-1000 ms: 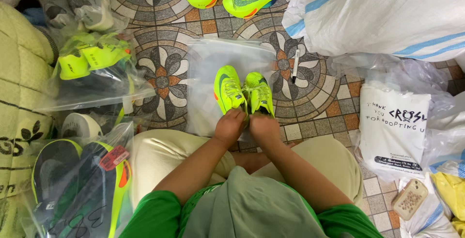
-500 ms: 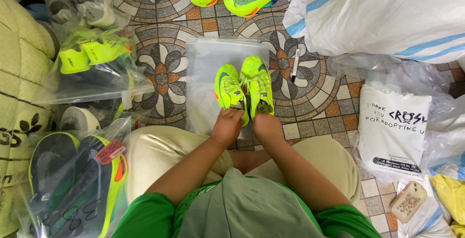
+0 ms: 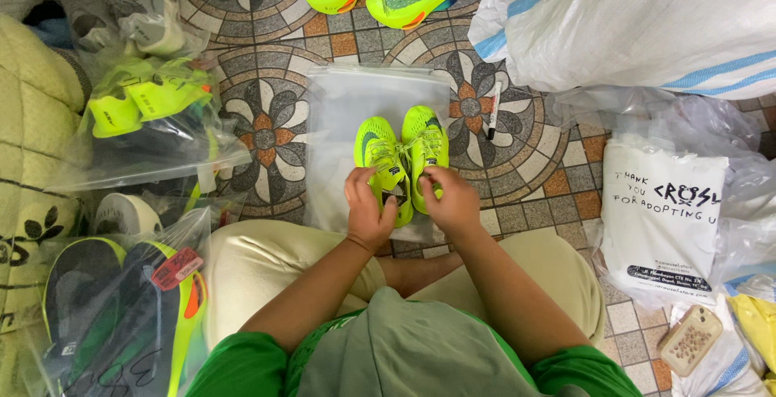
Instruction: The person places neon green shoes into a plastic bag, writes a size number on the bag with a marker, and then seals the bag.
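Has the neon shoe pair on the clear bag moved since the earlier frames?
Yes. The neon shoe pair sat angled on the clear bag; now it points straight toward the bag's far edge.

The person wears a bright green short-sleeved shirt [image 3: 242, 369], its sleeves ending above the elbows and leaving both forearms bare. Down the middle of the chest lies a paler, grey-green panel of soft cloth [image 3: 412, 356], bordered on each side by the brighter green. The legs are covered by light cream trousers [image 3: 259, 263] of a smooth, plain fabric, without visible pattern or pockets. The left hand [image 3: 368, 207] and the right hand [image 3: 453, 203] are both bare: no gloves, rings, watch or wristband show on either. One bare foot [image 3: 416, 272] shows between the trouser legs.
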